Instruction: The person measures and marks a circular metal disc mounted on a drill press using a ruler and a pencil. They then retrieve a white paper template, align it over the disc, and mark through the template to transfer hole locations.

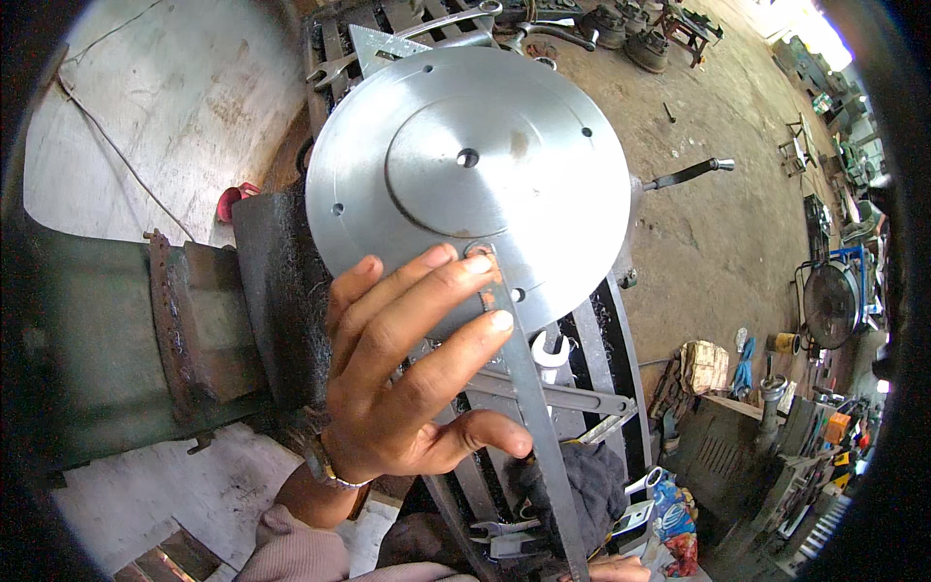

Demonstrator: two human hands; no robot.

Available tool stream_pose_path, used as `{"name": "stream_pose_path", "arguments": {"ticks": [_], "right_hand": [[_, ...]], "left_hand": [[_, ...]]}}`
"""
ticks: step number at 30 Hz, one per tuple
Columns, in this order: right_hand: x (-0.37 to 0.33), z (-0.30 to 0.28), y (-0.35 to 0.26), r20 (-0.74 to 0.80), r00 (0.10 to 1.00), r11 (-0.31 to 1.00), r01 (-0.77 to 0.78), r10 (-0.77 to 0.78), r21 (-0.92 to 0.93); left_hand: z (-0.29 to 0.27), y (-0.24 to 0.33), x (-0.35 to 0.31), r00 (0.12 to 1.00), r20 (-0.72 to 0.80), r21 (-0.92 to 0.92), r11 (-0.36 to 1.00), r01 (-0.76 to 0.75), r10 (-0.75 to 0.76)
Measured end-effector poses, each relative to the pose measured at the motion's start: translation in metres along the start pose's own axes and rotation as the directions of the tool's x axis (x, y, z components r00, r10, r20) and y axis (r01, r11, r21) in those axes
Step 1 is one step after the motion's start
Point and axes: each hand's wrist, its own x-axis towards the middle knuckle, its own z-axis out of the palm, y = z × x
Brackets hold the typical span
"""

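Seen from above in a workshop: a large round steel plate (465, 165) mounted on a lathe, face toward the camera, with a raised central disc, a small centre hole and several holes near its rim. Left hand (407, 388) spread flat against the plate's lower edge, fingers (441, 281) extended and fanned, thumb pressed onto a long flat metal bar (529, 388). Bar's ringed upper end laid on the plate right at the fingertips, over a hole near the rim; bar running down and slightly right toward the lower edge of the view. No closed grasp by the left hand, only open-palmed pressure on plate and bar. Metal bracelet (330, 470) worn on the left wrist, pinkish sleeve below it. Right hand (621, 569) barely visible at the bottom edge, beside the bar's lower end; impossible to tell how far its fingers were closed or what they held. Dark cloth (596, 480) lying beside the bar, on the lathe bed. Spanners (407, 39) and a metal triangle set behind the plate's top. Black-handled lever (689, 173) sticking out to the plate's right. Standing fan (831, 303) well apart on the dirt floor (718, 233), at the right.
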Motion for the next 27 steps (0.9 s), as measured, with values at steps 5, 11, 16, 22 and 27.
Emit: {"name": "stream_pose_path", "arguments": {"ticks": [5,11,16,22,27], "right_hand": [[0.0002,0.0027,-0.001,-0.016,1.0,0.998,0.009,-0.01,-0.069],[0.0026,0.0063,-0.0065,-0.06,0.998,0.993,-0.011,0.004,-0.114],[0.0041,0.0044,-0.0027,-0.036,0.999,0.996,-0.014,0.011,-0.093],[0.0025,0.0021,-0.0017,-0.095,0.995,0.995,-0.002,-0.008,-0.104],[0.0006,-0.0032,-0.0004,-0.082,0.997,0.991,-0.014,0.003,-0.131]], "left_hand": [[-0.0018,-0.0026,0.0003,1.0,0.009,0.024,1.0,-0.012,0.012],[-0.0002,0.0015,0.0011,1.0,-0.007,0.03,0.999,0.03,-0.03],[0.0007,0.0031,-0.0002,0.998,-0.009,0.006,0.998,0.056,-0.056],[0.0009,0.0036,0.0001,0.999,-0.013,0.02,0.999,0.051,-0.051],[0.0034,0.0072,0.0007,0.996,-0.022,0.016,0.996,0.089,-0.089]]}}
